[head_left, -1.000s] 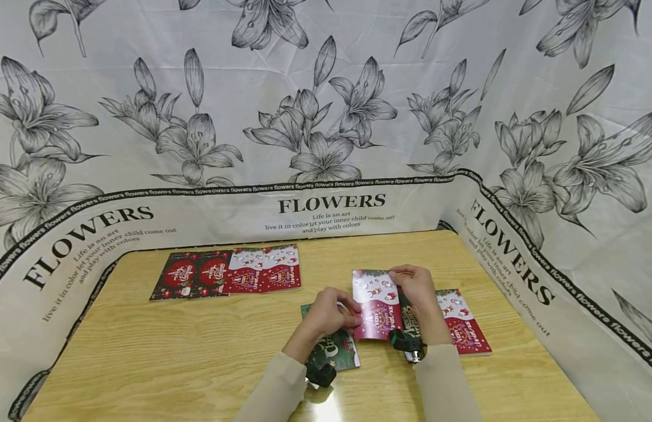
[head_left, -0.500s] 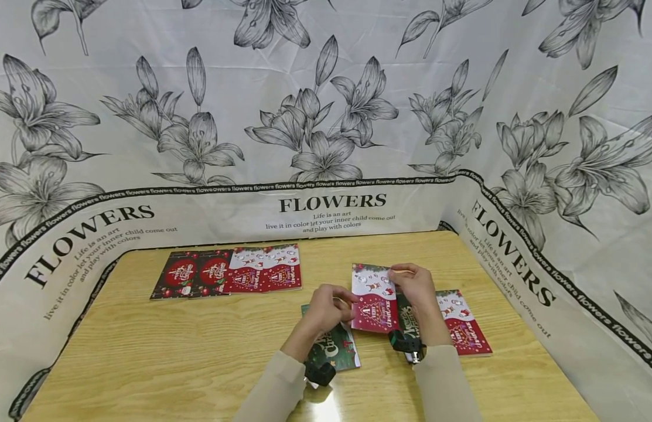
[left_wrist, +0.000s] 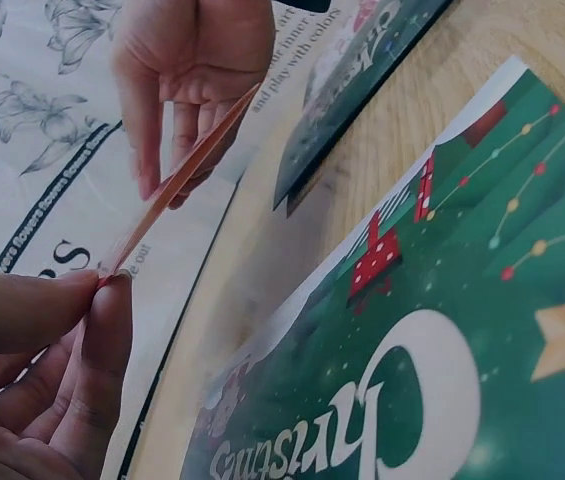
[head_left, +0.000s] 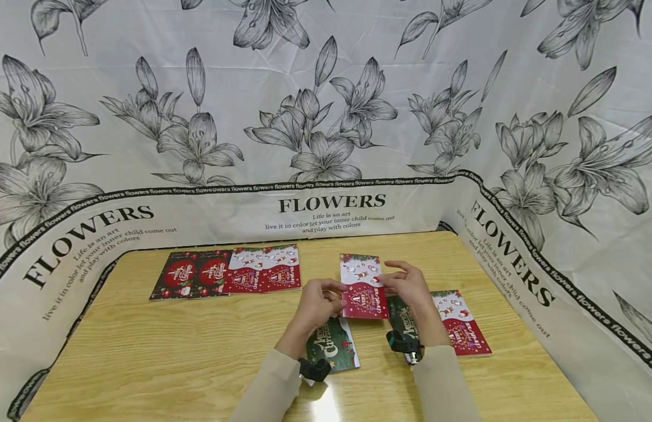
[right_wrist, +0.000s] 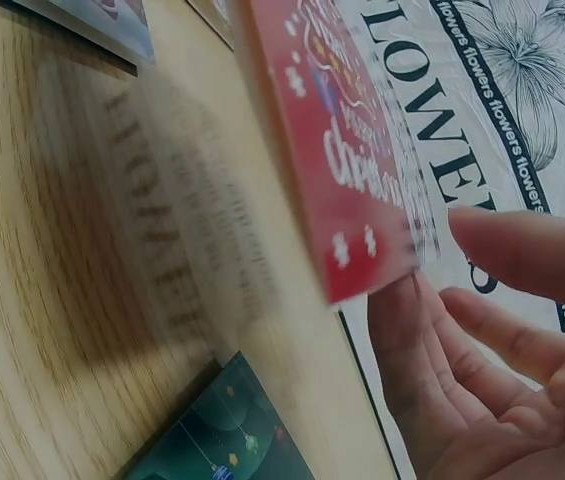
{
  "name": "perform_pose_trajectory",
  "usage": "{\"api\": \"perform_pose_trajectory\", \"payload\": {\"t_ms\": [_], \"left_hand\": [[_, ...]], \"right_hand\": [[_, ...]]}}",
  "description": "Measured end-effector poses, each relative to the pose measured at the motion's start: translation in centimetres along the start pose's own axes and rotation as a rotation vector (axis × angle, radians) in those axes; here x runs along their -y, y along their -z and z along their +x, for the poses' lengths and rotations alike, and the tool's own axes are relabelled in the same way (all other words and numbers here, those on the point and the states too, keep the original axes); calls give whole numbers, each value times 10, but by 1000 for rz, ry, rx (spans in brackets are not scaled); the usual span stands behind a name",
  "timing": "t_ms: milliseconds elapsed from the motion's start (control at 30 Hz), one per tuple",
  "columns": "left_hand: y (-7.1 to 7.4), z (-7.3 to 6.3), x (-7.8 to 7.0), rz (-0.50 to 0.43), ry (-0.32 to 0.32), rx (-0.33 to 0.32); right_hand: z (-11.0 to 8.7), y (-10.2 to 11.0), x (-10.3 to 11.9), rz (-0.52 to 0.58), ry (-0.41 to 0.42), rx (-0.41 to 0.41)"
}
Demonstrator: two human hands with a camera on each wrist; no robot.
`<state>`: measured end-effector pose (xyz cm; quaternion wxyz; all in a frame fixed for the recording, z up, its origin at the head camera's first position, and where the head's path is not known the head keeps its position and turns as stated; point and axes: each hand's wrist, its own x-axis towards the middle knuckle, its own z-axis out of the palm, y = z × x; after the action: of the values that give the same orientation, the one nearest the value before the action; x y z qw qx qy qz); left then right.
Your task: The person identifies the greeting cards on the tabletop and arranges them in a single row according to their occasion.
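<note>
My left hand (head_left: 313,303) pinches the left edge of a red-and-white Christmas card (head_left: 364,290) between thumb and fingers, also plain in the left wrist view. The card is raised off the table, and its thin edge (left_wrist: 177,185) shows there. My right hand (head_left: 412,287) is at the card's right edge. In the right wrist view its straight fingers (right_wrist: 397,335) lie behind a corner of the card (right_wrist: 347,170), while the thumb stands apart from it. Below my left hand lies a green Christmas card (head_left: 333,346), partly hidden. Another green card (head_left: 400,316) lies under my right forearm.
Right of my right forearm lies another red-and-white card (head_left: 465,328). At the back left, two black-and-red cards (head_left: 191,274) and two red-and-white cards (head_left: 264,268) lie in a row. A flower-printed cloth (head_left: 326,217) walls the wooden table (head_left: 173,351) at the back and sides.
Both hands have moved the held card away from me and slightly left. The right thumb and fingers have loosened from its upper right corner, and that hand now sits lower along the edge.
</note>
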<state>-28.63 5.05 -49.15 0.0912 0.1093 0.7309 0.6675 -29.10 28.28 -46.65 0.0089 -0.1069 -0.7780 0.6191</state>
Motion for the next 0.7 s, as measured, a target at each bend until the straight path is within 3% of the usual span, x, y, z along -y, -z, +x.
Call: {"api": "perform_pose_trajectory", "payload": {"t_ms": [500,700], "left_hand": [[16,6,3,-50,-48,-150],[22,7,3,-44,-63,-198]], "right_hand": [[1,-11,-1,-5,133,139],[1,-18,-4,-20,144,133]]}}
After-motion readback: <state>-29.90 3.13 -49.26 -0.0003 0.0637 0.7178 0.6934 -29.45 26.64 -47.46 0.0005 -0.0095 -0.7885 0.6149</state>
